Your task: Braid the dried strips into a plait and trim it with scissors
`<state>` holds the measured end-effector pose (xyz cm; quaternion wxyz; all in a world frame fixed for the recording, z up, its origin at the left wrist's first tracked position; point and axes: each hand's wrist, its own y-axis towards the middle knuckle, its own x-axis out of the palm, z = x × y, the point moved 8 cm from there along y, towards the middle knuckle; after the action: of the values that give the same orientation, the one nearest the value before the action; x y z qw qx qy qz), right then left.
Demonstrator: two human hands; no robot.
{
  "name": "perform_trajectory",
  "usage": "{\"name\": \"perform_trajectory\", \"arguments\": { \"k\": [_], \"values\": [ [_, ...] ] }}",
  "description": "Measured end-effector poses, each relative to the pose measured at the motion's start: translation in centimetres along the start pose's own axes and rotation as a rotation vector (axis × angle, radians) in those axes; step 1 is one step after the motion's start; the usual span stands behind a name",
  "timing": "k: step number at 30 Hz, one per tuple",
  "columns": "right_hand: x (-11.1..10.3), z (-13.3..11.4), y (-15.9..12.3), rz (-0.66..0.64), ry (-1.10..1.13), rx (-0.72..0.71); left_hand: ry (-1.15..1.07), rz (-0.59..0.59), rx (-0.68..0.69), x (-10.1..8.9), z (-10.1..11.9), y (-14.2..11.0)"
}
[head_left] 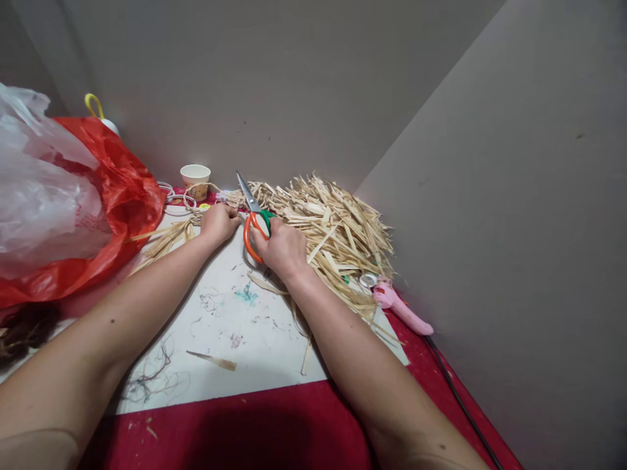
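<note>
My right hand [287,248] grips a pair of scissors [253,202] with orange and green handles, the blades pointing up and away to the left. Just left of it, my left hand [220,223] has its fingers pinched together above the white board; what they hold is hidden. A bunch of dried straw strips [169,240], twisted at its top, lies against the left side of that hand. Beyond and right of the scissors is a large heap of dried straw strips [337,225], partly behind my right hand.
A paper cup [196,181] and white rings [177,205] stand at the back. Red and clear plastic bags [117,189] fill the left. At right lies a pink glue gun [401,312] with a black cord [455,391]. A white board [264,365] covers the red tabletop [235,431]; grey walls enclose it.
</note>
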<state>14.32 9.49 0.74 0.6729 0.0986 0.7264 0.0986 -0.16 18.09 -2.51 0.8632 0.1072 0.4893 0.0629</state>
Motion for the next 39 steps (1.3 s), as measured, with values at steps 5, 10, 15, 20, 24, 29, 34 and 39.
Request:
{"name": "perform_trajectory", "arguments": {
  "k": [5,10,15,20,24,29,34,39],
  "values": [
    [1.0,-0.2,0.0,-0.112,-0.006,-0.024,0.007,-0.013,-0.018,0.0,0.0,-0.1],
    [-0.2,0.3,0.1,0.014,-0.008,0.026,0.023,-0.021,-0.012,0.0,0.2,-0.1],
    [0.9,0.1,0.1,-0.142,-0.008,0.005,0.025,-0.026,-0.03,-0.1,0.2,-0.2],
    [-0.2,0.2,0.2,-0.01,-0.011,0.028,0.011,-0.02,-0.009,0.0,0.2,-0.2],
    [1.2,-0.5,-0.1,-0.153,-0.002,-0.027,0.017,-0.006,-0.019,0.0,0.1,-0.2],
    [0.1,-0.1,0.0,-0.031,-0.004,0.012,0.017,-0.008,-0.01,0.0,0.2,-0.1],
    [1.1,0.1,0.2,-0.168,0.003,0.009,0.021,-0.008,-0.019,-0.1,0.2,-0.2],
    [0.0,0.4,0.2,-0.014,0.004,0.039,0.028,-0.019,-0.016,0.0,0.2,-0.2]
  ]
}}
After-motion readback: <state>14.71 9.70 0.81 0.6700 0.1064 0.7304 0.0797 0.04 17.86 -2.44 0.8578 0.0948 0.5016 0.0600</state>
